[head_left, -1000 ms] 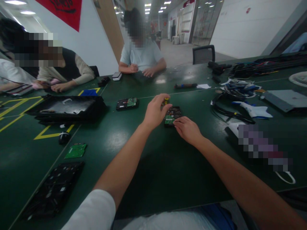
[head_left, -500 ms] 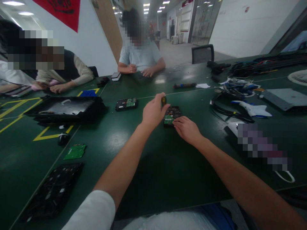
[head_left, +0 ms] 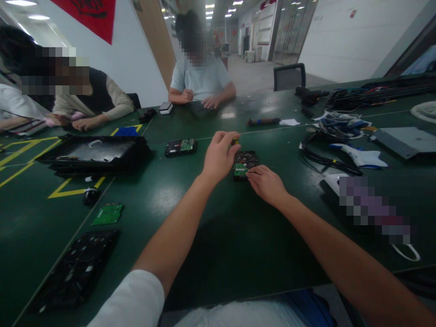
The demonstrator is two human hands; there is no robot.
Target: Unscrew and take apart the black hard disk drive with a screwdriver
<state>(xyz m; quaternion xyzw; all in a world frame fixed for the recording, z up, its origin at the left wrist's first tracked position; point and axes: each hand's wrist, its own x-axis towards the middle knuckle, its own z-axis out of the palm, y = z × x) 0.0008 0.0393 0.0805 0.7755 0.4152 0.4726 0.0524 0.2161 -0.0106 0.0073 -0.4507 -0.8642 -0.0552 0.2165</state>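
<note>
The left hand [head_left: 218,159] pinched a yellow screwdriver [head_left: 235,142] that probably needed holding straight up, while the right hand [head_left: 265,184] pressed flat on the hard drive [head_left: 245,162].

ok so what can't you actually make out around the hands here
- Head view: the tool tip under the left hand; only the yellow handle top shows.
- The hard drive's near edge, covered by the right hand.
- Board markings: too small.
</note>
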